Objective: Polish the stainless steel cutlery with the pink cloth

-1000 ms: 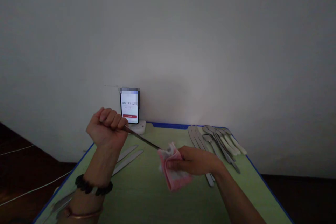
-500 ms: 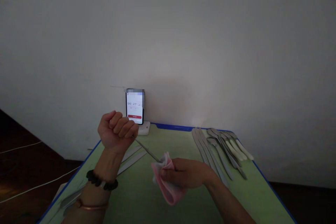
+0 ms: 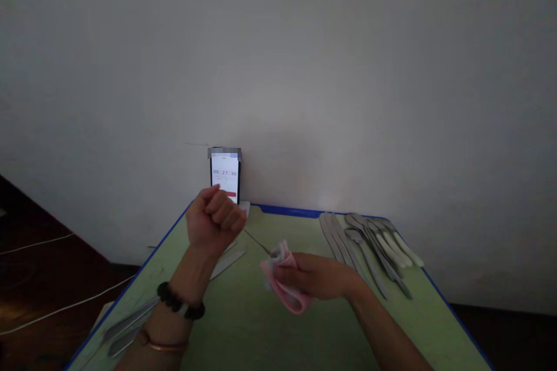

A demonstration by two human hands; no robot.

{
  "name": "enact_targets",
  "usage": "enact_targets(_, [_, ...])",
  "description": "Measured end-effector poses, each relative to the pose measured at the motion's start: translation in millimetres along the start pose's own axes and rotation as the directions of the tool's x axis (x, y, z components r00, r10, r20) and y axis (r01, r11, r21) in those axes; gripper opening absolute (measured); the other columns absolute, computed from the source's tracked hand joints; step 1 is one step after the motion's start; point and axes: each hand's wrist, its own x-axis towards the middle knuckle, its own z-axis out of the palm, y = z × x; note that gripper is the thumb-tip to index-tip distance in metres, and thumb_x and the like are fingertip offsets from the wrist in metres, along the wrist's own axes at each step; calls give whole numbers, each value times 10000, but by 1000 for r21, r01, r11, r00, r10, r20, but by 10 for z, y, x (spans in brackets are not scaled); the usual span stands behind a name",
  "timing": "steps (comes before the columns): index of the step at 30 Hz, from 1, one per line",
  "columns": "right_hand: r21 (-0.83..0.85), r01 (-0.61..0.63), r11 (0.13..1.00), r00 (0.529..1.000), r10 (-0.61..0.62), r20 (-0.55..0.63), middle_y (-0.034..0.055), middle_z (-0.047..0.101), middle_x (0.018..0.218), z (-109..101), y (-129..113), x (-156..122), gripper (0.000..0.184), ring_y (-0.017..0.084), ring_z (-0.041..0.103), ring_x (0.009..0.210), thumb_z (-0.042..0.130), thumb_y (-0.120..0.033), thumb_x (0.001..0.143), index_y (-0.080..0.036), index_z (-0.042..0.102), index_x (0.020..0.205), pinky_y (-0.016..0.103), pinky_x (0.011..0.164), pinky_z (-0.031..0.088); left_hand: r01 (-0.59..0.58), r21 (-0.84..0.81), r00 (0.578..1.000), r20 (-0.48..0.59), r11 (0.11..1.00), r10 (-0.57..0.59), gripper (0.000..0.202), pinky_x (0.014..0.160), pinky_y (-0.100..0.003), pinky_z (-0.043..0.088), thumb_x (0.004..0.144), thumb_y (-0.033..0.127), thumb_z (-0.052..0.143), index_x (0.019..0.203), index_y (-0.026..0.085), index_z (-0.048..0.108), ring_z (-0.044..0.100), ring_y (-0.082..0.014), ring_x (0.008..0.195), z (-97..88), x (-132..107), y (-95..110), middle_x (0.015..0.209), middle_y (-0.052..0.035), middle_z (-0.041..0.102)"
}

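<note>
My left hand is closed in a fist, raised above the table, around one end of a thin metal utensil. Its kind does not show, as both ends are hidden. The other end goes into a folded pink and white cloth. Fingers and thumb of my right hand pinch this cloth around the utensil. Under and beside my left forearm lie several metal knives, partly covered by the arm.
A phone showing a timer leans upright against the wall on a white block. On the right of the green table lie several knives, spoons and white-handled cutlery. The table has a blue edge.
My left hand has moved right and slightly down, closer to the cloth, and now covers the phone's lower part. The cloth and my right hand have shifted slightly up and right.
</note>
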Motion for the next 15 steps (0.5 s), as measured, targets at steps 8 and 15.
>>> enact_targets(8, [45, 24, 999, 994, -28, 105, -32, 374, 610, -50, -25, -65, 475, 79, 337, 548, 316, -598, 856, -169, 405, 671, 205, 492, 303, 49, -99, 992, 118, 994, -37, 431, 310, -235, 58, 806, 184, 316, 448, 217, 79, -48, -65, 304, -10, -42, -301, 357, 96, 4])
enact_targets(15, [-22, -8, 1000, 999, 9, 37, -27, 382, 621, -97, -62, -100, 446, 86, 336, 555, 322, -576, 865, -178, 398, 678, 210, 484, 291, 72, 14, 996, 59, 997, -73, 442, 315, -235, 135, 824, 206, 303, 444, 219, 78, -30, -72, 314, 75, -57, -335, 358, 94, -3])
